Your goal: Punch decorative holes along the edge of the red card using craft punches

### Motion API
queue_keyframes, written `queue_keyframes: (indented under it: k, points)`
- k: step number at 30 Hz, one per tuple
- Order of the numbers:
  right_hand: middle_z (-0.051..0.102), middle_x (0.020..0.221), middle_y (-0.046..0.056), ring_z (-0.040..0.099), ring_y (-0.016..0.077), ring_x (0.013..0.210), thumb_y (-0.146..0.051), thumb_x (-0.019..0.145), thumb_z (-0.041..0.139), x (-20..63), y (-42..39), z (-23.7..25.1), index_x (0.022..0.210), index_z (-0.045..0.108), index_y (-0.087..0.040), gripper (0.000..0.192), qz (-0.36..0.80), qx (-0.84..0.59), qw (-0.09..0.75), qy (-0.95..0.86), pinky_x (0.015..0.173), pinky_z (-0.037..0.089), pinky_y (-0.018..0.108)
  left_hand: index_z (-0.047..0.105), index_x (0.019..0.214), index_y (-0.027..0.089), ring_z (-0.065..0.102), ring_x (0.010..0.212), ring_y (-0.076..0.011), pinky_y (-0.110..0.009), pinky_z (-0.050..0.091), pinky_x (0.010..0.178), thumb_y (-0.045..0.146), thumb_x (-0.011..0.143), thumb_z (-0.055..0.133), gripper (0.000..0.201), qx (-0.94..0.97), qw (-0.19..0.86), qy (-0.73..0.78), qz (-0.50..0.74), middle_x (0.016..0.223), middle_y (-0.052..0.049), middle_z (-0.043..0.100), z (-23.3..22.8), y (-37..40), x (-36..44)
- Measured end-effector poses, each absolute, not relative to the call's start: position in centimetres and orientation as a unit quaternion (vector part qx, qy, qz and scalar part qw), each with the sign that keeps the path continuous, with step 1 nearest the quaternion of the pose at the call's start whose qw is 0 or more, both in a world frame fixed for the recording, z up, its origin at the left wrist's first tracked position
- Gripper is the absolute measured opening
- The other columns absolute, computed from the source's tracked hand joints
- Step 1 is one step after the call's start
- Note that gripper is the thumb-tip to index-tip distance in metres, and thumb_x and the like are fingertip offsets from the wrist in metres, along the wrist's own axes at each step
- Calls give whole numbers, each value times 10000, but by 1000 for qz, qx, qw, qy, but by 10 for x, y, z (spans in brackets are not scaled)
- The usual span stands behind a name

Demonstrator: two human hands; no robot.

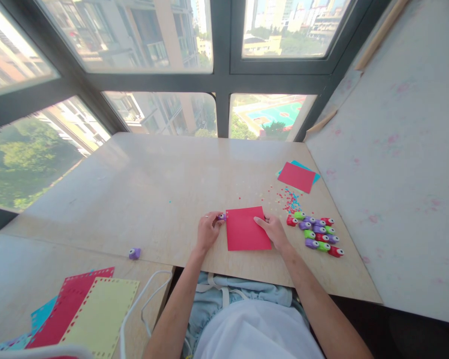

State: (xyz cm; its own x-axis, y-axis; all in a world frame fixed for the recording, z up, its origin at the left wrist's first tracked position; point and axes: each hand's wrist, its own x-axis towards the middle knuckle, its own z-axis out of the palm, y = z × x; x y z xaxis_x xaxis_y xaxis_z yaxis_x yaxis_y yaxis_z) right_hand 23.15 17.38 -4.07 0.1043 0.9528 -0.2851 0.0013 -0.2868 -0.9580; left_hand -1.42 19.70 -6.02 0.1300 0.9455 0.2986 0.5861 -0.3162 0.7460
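One red sheet [245, 232] lies in the lower middle of the frame between the right hand [276, 231], which pinches its right side, and the left hand [208, 231], which pinches a small purple punch [221, 217] at the sheet's upper left corner.

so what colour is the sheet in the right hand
The sheet is red, best seen in the head view.

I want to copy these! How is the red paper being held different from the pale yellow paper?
The right hand holds the red paper; the pale yellow paper lies untouched on the left. Holes line the pale yellow paper's visible edges; most of the red paper's visible edge looks plain. Both are flat sheets.
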Motion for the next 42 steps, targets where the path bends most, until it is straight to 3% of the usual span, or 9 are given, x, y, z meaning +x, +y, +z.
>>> queue_keyframes:
  k: [42]
  points:
    - [762,938,97,732,272,775,-507,728,708,230,178,-37,984,681,-156,436,544,-609,416,-399,622,581,329,691,1017,233,662,921,-207,-360,511,839,125,836,619,223,709,237,527,403,996,-60,731,-60,195,-15]
